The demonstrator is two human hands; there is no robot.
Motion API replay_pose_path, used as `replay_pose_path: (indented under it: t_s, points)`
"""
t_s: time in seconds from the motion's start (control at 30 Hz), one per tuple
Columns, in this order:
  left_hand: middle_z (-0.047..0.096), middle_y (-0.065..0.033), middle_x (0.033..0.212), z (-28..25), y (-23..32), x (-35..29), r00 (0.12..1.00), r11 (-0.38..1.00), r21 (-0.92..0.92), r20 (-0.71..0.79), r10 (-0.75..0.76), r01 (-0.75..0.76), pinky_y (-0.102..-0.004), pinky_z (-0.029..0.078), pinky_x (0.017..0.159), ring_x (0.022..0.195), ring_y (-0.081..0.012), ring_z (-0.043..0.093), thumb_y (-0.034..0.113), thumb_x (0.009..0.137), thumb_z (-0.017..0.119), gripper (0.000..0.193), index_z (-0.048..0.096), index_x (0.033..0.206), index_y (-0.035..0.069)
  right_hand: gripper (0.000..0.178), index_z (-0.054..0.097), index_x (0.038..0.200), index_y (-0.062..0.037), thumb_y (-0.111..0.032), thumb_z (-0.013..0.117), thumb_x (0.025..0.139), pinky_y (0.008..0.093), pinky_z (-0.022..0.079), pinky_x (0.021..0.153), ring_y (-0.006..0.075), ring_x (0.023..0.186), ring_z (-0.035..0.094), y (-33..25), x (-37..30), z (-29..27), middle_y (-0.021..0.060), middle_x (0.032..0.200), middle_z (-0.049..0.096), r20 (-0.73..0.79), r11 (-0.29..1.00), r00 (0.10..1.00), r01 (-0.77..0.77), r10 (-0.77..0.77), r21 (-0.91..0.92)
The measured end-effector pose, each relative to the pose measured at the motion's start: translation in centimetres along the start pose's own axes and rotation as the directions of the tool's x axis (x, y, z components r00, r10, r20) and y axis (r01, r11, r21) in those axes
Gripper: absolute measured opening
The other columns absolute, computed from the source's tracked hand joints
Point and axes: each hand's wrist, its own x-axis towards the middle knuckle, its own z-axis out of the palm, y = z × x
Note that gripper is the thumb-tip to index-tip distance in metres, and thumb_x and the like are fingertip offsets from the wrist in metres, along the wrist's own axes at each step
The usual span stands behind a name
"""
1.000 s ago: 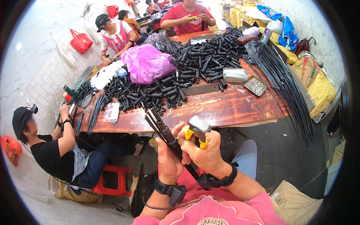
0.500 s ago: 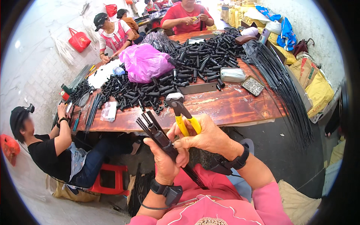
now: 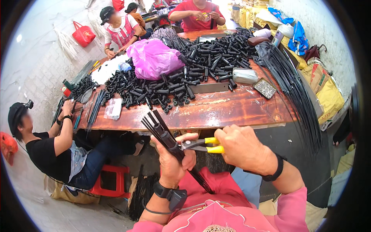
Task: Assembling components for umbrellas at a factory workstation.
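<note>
My left hand (image 3: 172,164) is wrapped round a slanted bundle of thin black rods (image 3: 199,181) below a black cylindrical fitting (image 3: 167,140). Several rod ends fan out above the fitting, while the lower ends reach down to my lap. Pincers (image 3: 189,145) with yellow handles lie nearly level, their head against the side of the bundle by my left thumb and fingers. The handle ends are gripped by my right hand (image 3: 244,150). Whatever lies between the jaws is too small to make out.
Across the wooden table (image 3: 193,118) spreads a heap of black fittings (image 3: 208,58) with a pink plastic bag (image 3: 152,60) on it. A tray of small pieces (image 3: 265,88) and long black rods (image 3: 293,85) lie right. Co-workers sit around; a red stool (image 3: 112,181) stands left.
My right hand has swung the pincers from upright above the bundle to nearly level, bringing their head to its side. It has moved right and no longer touches my left hand.
</note>
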Motion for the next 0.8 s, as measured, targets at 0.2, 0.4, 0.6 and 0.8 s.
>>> replay_pose_path:
  t_s: [0.2, 0.4, 0.6, 0.8]
  points:
    - [0.033, -0.0002, 0.043, 0.0, 0.2, 0.0, 0.999, 1.000, -0.003, -0.039, -0.016, 0.016, -0.0288, 0.029, 0.036, 0.035, -0.0132, 0.029, 0.084, 0.082, 0.015, 0.103, 0.058, 0.118, -0.002, 0.023, 0.055, 0.091, -0.0019, -0.006, 0.066, 0.071, 0.0390, 0.051, 0.063, 0.0320, 0.082, 0.058, -0.7, 0.6, -0.7, 0.0161, 0.081, 0.057, 0.000, 0.996, 1.000, 0.005, -0.005, -0.094]
    - [0.033, -0.0004, 0.043, 0.4, 0.2, 0.2, 0.998, 1.000, -0.008, -0.061, -0.010, 0.010, -0.0289, 0.029, 0.037, 0.035, -0.0136, 0.030, 0.083, 0.083, 0.015, 0.101, 0.058, 0.118, -0.002, 0.043, 0.051, 0.109, 0.0024, -0.003, 0.065, 0.069, 0.0393, 0.049, 0.070, 0.0355, 0.092, 0.048, -1.0, 0.3, 0.1, 0.0214, 0.092, 0.048, -0.080, 0.995, 0.996, -0.033, 0.025, -0.094]
    - [0.034, -0.0006, 0.043, 0.8, 0.1, 0.2, 0.997, 1.000, -0.005, -0.082, -0.007, 0.007, -0.0291, 0.029, 0.037, 0.035, -0.0137, 0.030, 0.082, 0.084, 0.015, 0.100, 0.058, 0.117, -0.001, 0.051, 0.051, 0.115, 0.0061, -0.006, 0.065, 0.067, 0.0394, 0.046, 0.076, 0.0350, 0.092, 0.048, -1.0, 0.1, -0.2, 0.0220, 0.093, 0.049, -0.073, 0.985, 0.997, -0.034, 0.022, -0.168]
    - [0.033, -0.0004, 0.043, 1.2, 0.0, 0.0, 0.995, 0.999, 0.035, -0.100, -0.008, 0.011, -0.0286, 0.029, 0.037, 0.035, -0.0130, 0.029, 0.081, 0.085, 0.014, 0.101, 0.058, 0.116, -0.004, 0.045, 0.054, 0.111, 0.0073, -0.011, 0.064, 0.071, 0.0365, 0.047, 0.070, 0.0319, 0.088, 0.052, -2.2, 0.0, -1.9, 0.0197, 0.090, 0.054, -0.038, 0.971, 0.998, -0.056, 0.048, -0.234]
